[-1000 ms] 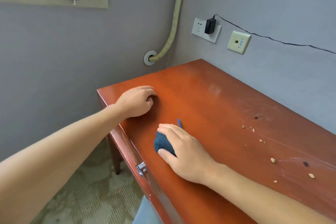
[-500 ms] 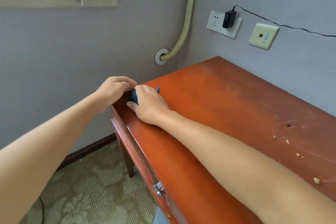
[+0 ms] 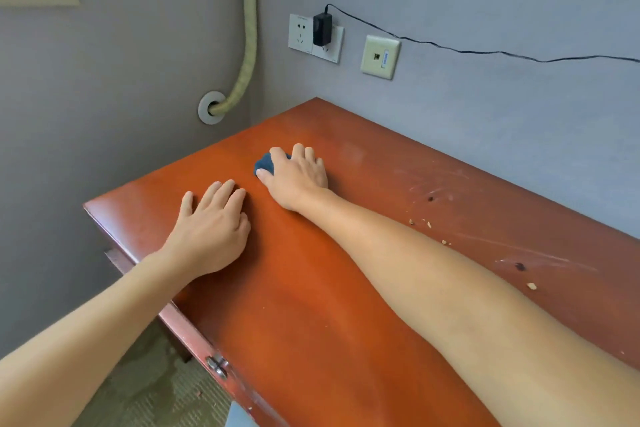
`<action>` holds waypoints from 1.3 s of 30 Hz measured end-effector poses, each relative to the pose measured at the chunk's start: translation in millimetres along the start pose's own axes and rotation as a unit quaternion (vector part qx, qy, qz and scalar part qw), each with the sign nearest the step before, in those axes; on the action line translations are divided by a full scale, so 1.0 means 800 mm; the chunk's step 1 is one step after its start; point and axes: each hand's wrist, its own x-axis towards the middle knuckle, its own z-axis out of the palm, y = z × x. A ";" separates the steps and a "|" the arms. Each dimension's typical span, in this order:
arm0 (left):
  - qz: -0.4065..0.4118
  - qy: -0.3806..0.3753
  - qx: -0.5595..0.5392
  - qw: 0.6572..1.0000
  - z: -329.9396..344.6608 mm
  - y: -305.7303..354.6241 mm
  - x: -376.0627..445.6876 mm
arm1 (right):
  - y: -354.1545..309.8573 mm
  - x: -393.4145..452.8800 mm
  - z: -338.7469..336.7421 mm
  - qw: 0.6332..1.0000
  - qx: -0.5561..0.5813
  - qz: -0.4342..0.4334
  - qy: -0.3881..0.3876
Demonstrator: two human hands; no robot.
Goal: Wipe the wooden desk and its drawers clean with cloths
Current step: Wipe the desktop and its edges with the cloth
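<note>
Under our right hand (image 3: 297,173), head view: a dark blue cloth (image 3: 264,163) sits bunched on the wooden desk (image 3: 311,288), pressed to the top with the fingers curled over it and the thumb along its near side. Only the left part of the cloth shows past the fingers. Our left hand (image 3: 211,229) lies flat on the desk just left of and nearer than the right, fingers straight and close together, holding nothing. The two hands are near each other but apart.

Right of the right forearm we note pale crumbs (image 3: 428,224), a couple of dark spots and whitish smear marks on the wood. Below the left forearm, on the desk's front face, we see a metal drawer handle (image 3: 217,365). Beyond the right hand, on the grey wall: a wall socket (image 3: 301,34) with a black adapter (image 3: 322,29) plugged in, its cable (image 3: 485,52) running right. Up and left of the hands, a beige hose (image 3: 248,45) enters a wall port.
</note>
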 end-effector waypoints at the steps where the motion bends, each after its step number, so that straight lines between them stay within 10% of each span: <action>1: 0.007 -0.003 0.007 1.000 0.000 0.014 0.003 | 0.016 -0.011 -0.004 1.000 -0.006 -0.006 0.004; 12: 0.023 -0.075 0.039 0.996 0.003 0.068 0.014 | 0.137 -0.131 -0.064 0.983 0.105 -0.116 -0.099; 20: 0.099 -0.073 0.034 0.992 0.018 0.149 0.051 | 0.206 -0.013 -0.049 0.993 0.045 0.100 0.032; 27: 0.112 -0.060 0.046 0.991 0.035 0.170 0.073 | 0.231 -0.055 -0.062 0.994 0.092 -0.062 -0.011; 35: 0.114 -0.059 0.049 0.991 0.033 0.169 0.072 | 0.383 0.002 -0.088 0.976 -0.002 0.219 -0.010; 39: 0.114 -0.059 0.054 0.990 0.033 0.170 0.073 | 0.341 0.002 -0.084 0.983 0.025 0.181 0.001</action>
